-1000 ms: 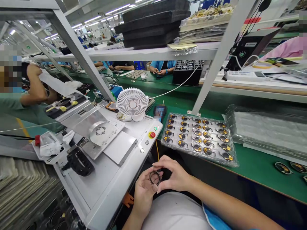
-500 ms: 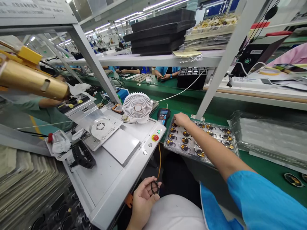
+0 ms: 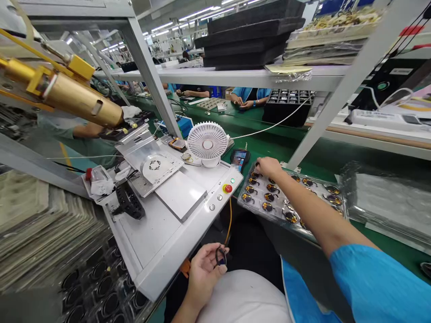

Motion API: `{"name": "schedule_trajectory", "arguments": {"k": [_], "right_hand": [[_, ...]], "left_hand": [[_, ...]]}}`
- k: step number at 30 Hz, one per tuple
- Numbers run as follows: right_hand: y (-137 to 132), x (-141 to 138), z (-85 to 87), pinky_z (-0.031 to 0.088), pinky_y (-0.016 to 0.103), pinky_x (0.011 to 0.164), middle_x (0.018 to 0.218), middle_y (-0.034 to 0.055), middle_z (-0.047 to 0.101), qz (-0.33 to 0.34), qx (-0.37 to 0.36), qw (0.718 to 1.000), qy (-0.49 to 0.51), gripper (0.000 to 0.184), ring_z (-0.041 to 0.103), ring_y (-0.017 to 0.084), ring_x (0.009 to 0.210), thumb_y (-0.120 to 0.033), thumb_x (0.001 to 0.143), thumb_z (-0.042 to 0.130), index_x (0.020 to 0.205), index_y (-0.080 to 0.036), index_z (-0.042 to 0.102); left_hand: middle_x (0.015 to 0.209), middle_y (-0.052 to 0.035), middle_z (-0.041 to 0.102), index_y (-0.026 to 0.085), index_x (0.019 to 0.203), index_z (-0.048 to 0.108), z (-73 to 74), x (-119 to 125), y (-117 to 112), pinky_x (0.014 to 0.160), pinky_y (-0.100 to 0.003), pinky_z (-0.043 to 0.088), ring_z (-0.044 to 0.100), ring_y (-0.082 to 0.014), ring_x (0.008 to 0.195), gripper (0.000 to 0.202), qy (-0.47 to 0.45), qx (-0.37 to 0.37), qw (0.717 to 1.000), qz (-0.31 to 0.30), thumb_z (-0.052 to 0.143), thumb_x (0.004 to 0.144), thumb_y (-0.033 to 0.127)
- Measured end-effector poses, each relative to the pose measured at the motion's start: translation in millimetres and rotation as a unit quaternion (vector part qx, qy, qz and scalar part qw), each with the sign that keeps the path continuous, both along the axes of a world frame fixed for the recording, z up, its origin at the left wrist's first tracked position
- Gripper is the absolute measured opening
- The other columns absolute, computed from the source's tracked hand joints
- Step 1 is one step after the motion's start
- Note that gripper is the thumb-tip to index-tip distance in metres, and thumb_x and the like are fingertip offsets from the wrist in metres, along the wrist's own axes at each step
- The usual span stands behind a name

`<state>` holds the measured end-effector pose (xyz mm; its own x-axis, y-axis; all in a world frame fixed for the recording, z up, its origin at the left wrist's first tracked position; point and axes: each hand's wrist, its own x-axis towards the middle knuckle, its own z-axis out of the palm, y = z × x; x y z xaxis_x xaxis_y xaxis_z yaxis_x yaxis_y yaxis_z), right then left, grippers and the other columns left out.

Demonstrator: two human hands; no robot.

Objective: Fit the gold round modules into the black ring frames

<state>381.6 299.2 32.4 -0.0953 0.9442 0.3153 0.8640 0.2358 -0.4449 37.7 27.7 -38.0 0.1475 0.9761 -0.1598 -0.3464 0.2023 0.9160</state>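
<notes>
Low in front of my body, my left hand (image 3: 206, 271) pinches a thin black ring (image 3: 217, 257) between thumb and fingers, palm turned up. My right hand (image 3: 270, 168) reaches out over the far left corner of a clear plastic tray (image 3: 243, 200). Its fingers point down and are closed at that corner; a small dark bit shows at the fingertips, but what they grip is hidden. Rows of round parts with amber film and short dark tails, such as this round part (image 3: 267, 207), lie in the tray. My right forearm covers some of them.
Left of me stands a white machine with a metal plate (image 3: 161, 172), a brass cylinder (image 3: 84, 101) above and a red button (image 3: 228, 188). A white fan (image 3: 208, 142) and a handheld device (image 3: 240, 159) are beyond. Clear trays (image 3: 387, 197) lie right. Co-workers sit across the bench.
The view has swung left, so the scene sits farther right. My right hand stays at the tray's far left corner. My left hand still holds the ring, now turned slightly.
</notes>
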Motion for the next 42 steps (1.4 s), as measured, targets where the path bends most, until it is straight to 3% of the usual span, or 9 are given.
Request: {"name": "schedule_trajectory", "arguments": {"k": [4,7,11,15,22,32,36,39,42], "right_hand": [[-35,-16,2.2,0.059,0.036,0.085,0.1,0.0107,0.074,-0.004,-0.052,0.998,0.038,0.02,0.071,0.022,0.089,-0.021,0.101,0.062,0.113,-0.012,0.075],[-91,-48,1.0,0.059,0.032,0.078,0.089,0.0073,0.075,0.101,-0.08,0.986,0.102,0.026,0.072,0.021,0.079,-0.017,0.095,0.065,0.116,-0.017,0.079],[-163,-94,-2.6,0.059,0.03,0.071,0.09,0.0058,0.075,0.282,-0.081,0.919,0.263,0.021,0.072,0.019,0.077,-0.023,0.097,0.065,0.111,-0.022,0.081],[-196,-117,-8.2,0.058,0.026,0.07,0.096,0.0071,0.075,0.279,-0.051,0.912,0.296,0.016,0.073,0.017,0.082,-0.015,0.097,0.063,0.095,-0.021,0.078],[-186,-131,-2.4,0.053,0.03,0.073,0.106,0.0107,0.07,0.301,-0.068,0.922,0.234,0.012,0.068,0.021,0.093,-0.019,0.098,0.058,0.087,-0.02,0.061],[-80,-199,37.6,0.04,0.024,0.039,0.054,-0.0011,0.064,0.054,-0.287,0.868,0.403,0.019,0.051,0.014,0.038,-0.024,0.088,0.068,0.083,-0.022,0.05],[-107,-188,23.5,0.033,0.021,0.035,0.05,-0.0073,0.057,0.037,-0.233,0.877,0.418,0.031,0.045,0.011,0.034,-0.037,0.083,0.078,0.092,-0.023,0.052],[-152,-178,7.5,0.039,0.021,0.039,0.06,-0.0018,0.064,0.096,-0.248,0.847,0.46,0.036,0.053,0.012,0.044,-0.05,0.084,0.078,0.084,-0.02,0.059],[-189,-177,-4.3,0.059,0.028,0.059,0.09,0.009,0.077,0.136,-0.298,0.811,0.486,0.042,0.073,0.021,0.077,-0.055,0.083,0.079,0.099,-0.017,0.073]], "left_hand": [[0.12,-0.0157,0.075,0.02,0.118,0.074,1.5,-3,3,0.102,-0.046,0.057,0.075,-0.0325,0.111,0.054,-0.025,-0.003,1.0,-0.012,0.094,0.07,0.036],[0.129,-0.0157,0.07,0.022,0.128,0.07,19.4,3,14,0.099,-0.041,0.057,0.074,-0.0287,0.108,0.068,-0.044,-0.008,0.996,-0.074,0.096,0.067,0.039],[0.144,-0.0139,0.059,0.028,0.132,0.067,35.8,17,30,0.09,-0.037,0.059,0.076,-0.0235,0.099,0.078,-0.095,-0.005,0.987,-0.126,0.1,0.061,0.035],[0.135,-0.0116,0.063,0.029,0.132,0.065,29.5,19,31,0.082,-0.034,0.06,0.078,-0.0232,0.092,0.084,-0.139,-0.023,0.981,-0.134,0.102,0.057,0.034],[0.098,-0.0124,0.079,0.015,0.137,0.062,19.2,1,17,0.088,-0.039,0.059,0.079,-0.0302,0.098,0.089,-0.115,-0.031,0.988,-0.094,0.101,0.06,0.038],[0.121,-0.0177,0.077,0.019,0.153,0.048,44.1,-21,6,0.098,-0.044,0.058,0.076,-0.0319,0.109,0.102,-0.021,0.08,0.996,-0.043,0.097,0.067,0.042],[0.135,-0.0182,0.07,0.026,0.159,0.037,45.0,-25,-7,0.104,-0.049,0.058,0.074,-0.0341,0.116,0.105,0.122,0.178,0.976,-0.008,0.093,0.072,0.041],[0.127,-0.0151,0.074,0.027,0.164,0.023,39.9,-20,-9,0.116,-0.058,0.048,0.063,-0.037,0.133,0.111,0.306,0.272,0.912,0.007,0.091,0.076,0.033],[0.164,-0.0231,0.04,0.027,0.167,0.011,34.7,-9,-4,0.114,-0.055,0.052,0.053,-0.0399,0.143,0.115,0.421,0.308,0.852,-0.04,0.087,0.08,0.027]]}}
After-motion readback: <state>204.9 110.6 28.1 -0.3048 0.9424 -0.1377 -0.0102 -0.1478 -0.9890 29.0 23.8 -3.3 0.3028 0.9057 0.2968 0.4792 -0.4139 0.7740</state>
